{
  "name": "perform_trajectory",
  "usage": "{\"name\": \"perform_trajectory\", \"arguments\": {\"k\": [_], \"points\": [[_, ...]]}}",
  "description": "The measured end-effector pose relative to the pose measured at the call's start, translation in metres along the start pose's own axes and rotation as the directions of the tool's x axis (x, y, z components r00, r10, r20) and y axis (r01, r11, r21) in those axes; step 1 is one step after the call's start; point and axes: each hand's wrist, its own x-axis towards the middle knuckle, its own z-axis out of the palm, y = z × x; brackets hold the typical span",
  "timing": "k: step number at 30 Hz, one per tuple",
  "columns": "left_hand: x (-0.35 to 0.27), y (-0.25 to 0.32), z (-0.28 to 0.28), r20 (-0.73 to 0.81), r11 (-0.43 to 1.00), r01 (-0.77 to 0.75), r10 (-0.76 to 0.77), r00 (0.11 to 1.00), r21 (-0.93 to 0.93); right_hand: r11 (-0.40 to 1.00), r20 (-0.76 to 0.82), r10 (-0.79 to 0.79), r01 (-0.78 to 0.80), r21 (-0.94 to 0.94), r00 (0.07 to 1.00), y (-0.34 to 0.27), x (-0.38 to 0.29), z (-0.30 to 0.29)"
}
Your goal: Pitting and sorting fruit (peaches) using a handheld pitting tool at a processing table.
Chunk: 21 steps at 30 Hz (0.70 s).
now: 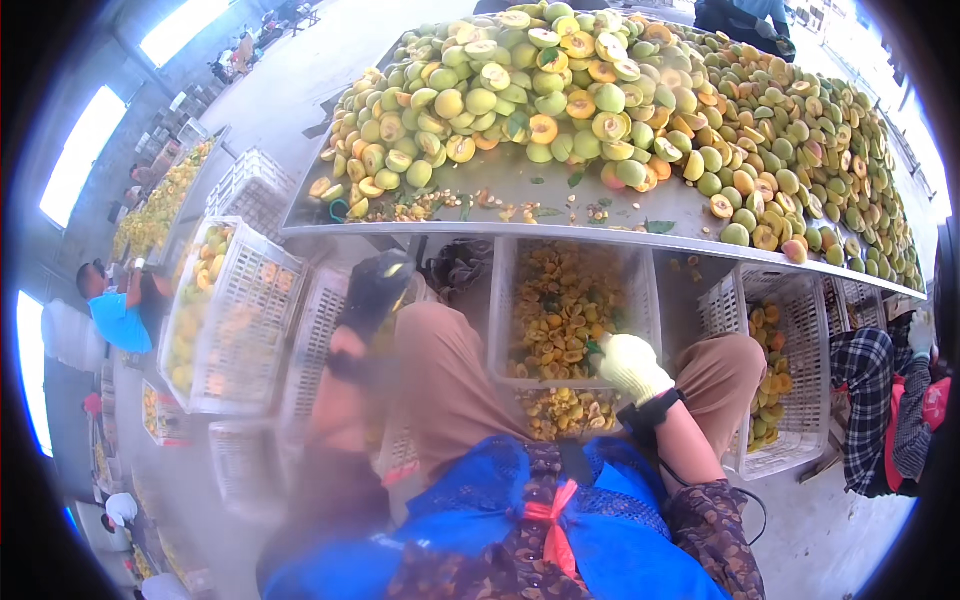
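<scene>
My left hand [375, 289], in a dark glove, is raised over the crates left of my knee, below the table edge; the picture is blurred there and its hold is unclear. Above the near end of a white plastic crate [501, 322] of cut fruit pieces [559, 300] is my right hand [634, 367], in a pale yellow knit glove, its fingers bent near a green leaf or dark green bit [592, 347]; whether it grips this cannot be told. Halved green and orange stone fruits [544, 129] are heaped on the metal table [480, 180].
The table's metal edge [615, 237] runs across before my knees. Crates of fruit stand at left [240, 322] and right [806, 375]. A person in plaid trousers [862, 405] sits at far right; another in a blue shirt [120, 321] is at left.
</scene>
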Motion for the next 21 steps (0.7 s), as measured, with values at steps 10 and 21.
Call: {"name": "perform_trajectory", "arguments": {"k": [10, 21], "points": [[0.183, -0.035, 0.053, 0.04, 0.913, 0.328, -0.328, 0.944, -0.244, 0.973, -0.14, -0.222, 0.229, 0.039, 0.965, 0.003, 0.005, 0.028], [0.435, 0.033, 0.175, 0.078, 0.829, 0.551, -0.546, 0.834, -0.092, 0.969, -0.188, -0.164, 0.194, 0.153, 0.968, 0.013, 0.018, 0.023]]}}
